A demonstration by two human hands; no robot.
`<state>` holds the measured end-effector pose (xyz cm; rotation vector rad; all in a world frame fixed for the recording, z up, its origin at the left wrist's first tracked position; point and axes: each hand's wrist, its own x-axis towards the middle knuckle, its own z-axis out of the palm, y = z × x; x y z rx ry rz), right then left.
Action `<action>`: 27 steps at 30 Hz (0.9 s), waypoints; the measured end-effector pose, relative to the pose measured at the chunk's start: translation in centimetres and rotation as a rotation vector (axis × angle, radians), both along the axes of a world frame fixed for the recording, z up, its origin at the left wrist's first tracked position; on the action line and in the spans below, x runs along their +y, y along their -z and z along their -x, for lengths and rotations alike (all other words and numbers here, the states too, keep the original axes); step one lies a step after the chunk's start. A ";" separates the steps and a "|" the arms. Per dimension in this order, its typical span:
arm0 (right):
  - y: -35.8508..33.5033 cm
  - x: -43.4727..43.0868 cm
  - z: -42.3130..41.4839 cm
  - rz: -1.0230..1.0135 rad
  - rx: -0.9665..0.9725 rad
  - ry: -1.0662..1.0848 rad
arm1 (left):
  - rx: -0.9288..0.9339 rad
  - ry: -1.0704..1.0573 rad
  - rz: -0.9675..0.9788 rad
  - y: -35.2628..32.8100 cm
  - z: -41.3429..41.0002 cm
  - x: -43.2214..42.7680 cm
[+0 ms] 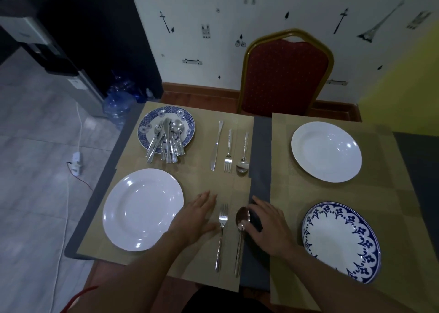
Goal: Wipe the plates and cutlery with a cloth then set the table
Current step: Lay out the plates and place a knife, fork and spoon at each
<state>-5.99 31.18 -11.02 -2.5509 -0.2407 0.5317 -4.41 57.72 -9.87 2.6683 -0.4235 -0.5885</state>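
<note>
Steel spoon [240, 241] lies near-far, bowl at far end; right hand [269, 227] grips dark cloth [256, 218]; left hand [197, 215] flat.

Grey table [262, 141] with tan placemats [199, 182], four plates [142, 209] and cutlery [228, 149] on them

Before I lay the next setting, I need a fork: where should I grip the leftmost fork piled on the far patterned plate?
Pinch the leftmost fork by its handle end, coming from the near-left side. Its tines lie on the plate among other cutlery, but the handle slants out past the near rim, at the pile's edge.
</note>
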 end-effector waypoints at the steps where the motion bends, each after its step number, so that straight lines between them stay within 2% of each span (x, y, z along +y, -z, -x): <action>1: -0.1 0.1 -0.6 0.007 -0.009 0.031 | -0.030 -0.021 0.007 -0.2 -0.5 0.2; 10: -0.5 1.1 -7.8 0.120 -0.014 0.230 | -0.253 -0.297 0.099 -2.2 -6.2 1.3; 18: 2.1 2.3 -11.2 0.252 0.024 0.185 | -0.339 -0.471 0.094 -2.9 -11.0 3.8; 22: 3.7 2.3 -11.3 0.296 -0.030 0.155 | -0.396 -0.634 0.050 -3.0 -13.4 5.8; 27: 4.7 2.3 -10.4 0.357 -0.148 0.149 | -0.364 -0.797 -0.070 -3.4 -15.4 7.2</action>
